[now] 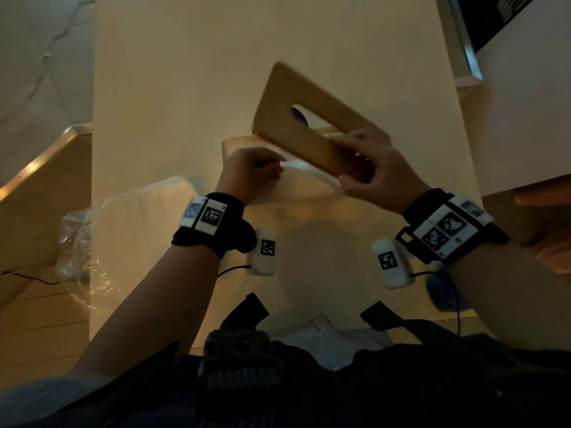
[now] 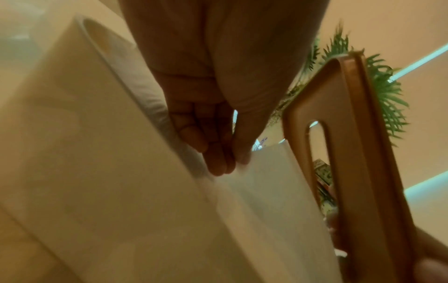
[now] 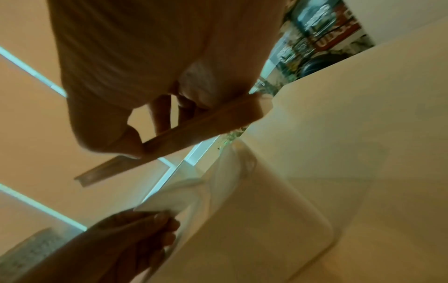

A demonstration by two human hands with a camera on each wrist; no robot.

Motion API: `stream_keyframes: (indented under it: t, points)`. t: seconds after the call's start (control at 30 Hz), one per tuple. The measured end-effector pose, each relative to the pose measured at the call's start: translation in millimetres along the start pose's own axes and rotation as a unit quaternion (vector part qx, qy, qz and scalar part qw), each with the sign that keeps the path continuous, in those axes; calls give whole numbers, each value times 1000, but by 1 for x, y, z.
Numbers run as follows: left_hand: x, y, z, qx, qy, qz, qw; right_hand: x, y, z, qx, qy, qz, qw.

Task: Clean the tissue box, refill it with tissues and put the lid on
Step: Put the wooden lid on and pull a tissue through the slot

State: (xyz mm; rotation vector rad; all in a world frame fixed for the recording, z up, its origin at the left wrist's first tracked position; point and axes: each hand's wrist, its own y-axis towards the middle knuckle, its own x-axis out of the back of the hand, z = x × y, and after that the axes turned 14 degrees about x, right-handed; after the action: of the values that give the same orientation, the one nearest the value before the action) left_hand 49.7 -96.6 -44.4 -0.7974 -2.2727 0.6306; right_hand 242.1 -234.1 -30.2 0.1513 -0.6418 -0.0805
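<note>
A cream tissue box (image 1: 238,143) stands on the pale table (image 1: 185,72) in front of me. My right hand (image 1: 364,171) grips the wooden lid (image 1: 290,97), tilted above the box, with its oval slot (image 1: 312,115) facing me. My left hand (image 1: 256,168) pinches a white tissue (image 1: 293,164) that rises from the box. In the left wrist view the fingertips (image 2: 218,164) hold the tissue (image 2: 266,181) beside the lid (image 2: 358,153). The right wrist view shows the lid's edge (image 3: 194,126) in my right hand, the box (image 3: 254,220) below, and my left hand (image 3: 145,229) on the tissue (image 3: 169,195).
A crumpled clear plastic wrapper (image 1: 80,242) and a white pack (image 1: 160,205) lie at the table's left. A blue cloth (image 1: 441,291) lies at the near right edge. A framed picture (image 1: 466,32) leans at the far right.
</note>
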Motion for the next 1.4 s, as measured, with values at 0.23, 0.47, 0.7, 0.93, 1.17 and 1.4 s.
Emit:
stream_keyframes:
  t: [0.23,0.47,0.7,0.93,1.17,1.4]
  points:
    - [27,-11,14,67,-87,35,993,-26,7,-2,37,-43,96,994]
    - [64,-21,34,94,-249,-6,964,-38,18,-8,98,-114,174,973]
    - [54,-17,48,34,-84,-123,988,-41,27,-7,107,-131,205,964]
    - [51,-17,52,33,-125,-151,980,-42,31,-5,106,-127,192,967]
    - [49,-16,57,34,-139,-156,977,-47,28,-11,105,-110,187,970]
    - [38,-13,57,24,-176,-172,969,-46,18,-23,29,-245,49,968]
